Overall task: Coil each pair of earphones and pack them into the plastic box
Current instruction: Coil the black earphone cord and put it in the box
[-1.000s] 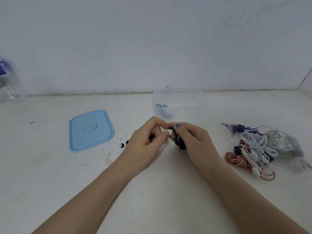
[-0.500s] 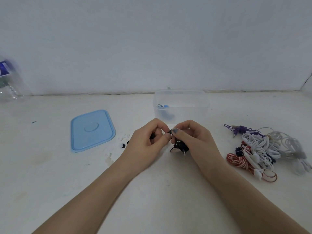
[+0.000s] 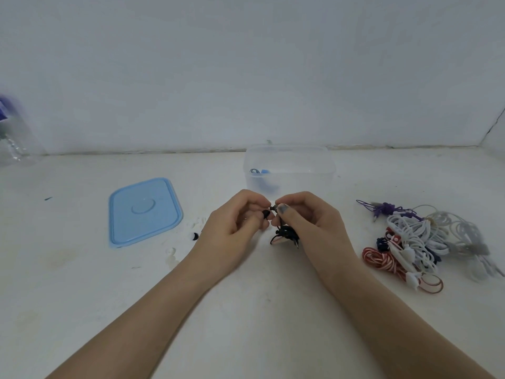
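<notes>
Both hands meet at the middle of the white surface over a black pair of earphones (image 3: 284,234). My right hand (image 3: 308,222) grips the coiled black bundle, thumb and forefinger pinching one earbud. My left hand (image 3: 235,228) pinches the other black earbud just beside it. Behind the hands stands the clear plastic box (image 3: 322,170), open, with a blue pair of earphones (image 3: 259,172) inside. A tangled pile of earphones (image 3: 418,236), white, grey, purple, dark blue and red-white striped, lies to the right.
The box's light blue lid (image 3: 143,212) lies flat at the left. Small loose ear tips (image 3: 194,236) sit between lid and left hand. A clear plastic bottle (image 3: 13,138) stands at the far left by the wall. The wall runs close behind the box.
The hands have lifted slightly and shifted their hold: the black coil hangs lower under my right hand, and each hand now pinches an earbud between the fingertips.
</notes>
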The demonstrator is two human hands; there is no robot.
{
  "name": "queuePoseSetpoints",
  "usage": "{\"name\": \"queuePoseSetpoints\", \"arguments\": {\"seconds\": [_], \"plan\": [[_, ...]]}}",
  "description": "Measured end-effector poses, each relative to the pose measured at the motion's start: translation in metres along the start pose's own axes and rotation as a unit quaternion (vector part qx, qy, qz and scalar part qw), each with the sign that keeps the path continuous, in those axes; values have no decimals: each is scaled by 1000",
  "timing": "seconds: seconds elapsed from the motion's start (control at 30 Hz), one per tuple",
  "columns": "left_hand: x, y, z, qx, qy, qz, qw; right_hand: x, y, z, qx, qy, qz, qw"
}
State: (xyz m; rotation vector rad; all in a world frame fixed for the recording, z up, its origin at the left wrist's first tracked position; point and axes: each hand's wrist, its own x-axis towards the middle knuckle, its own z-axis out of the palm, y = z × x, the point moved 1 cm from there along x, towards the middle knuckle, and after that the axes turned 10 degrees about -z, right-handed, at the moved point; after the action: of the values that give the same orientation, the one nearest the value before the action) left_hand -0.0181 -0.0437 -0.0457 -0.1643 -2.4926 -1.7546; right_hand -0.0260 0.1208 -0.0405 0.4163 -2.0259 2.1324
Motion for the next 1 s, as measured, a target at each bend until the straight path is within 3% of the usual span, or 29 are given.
{"name": "queuePoseSetpoints", "arguments": {"seconds": [0.3, 0.57, 1.0], "plan": [[0, 3, 0, -58, 33, -2, 998, -2, -1, 0, -18, -12, -7, 1000], [-1, 3, 0, -96, 18, -2, 995, -1, 0, 0, -19, -10, -5, 1000], [-2, 6, 0, -65, 16, 3, 998, 0, 0, 0, 0, -27, -7, 1000]]}}
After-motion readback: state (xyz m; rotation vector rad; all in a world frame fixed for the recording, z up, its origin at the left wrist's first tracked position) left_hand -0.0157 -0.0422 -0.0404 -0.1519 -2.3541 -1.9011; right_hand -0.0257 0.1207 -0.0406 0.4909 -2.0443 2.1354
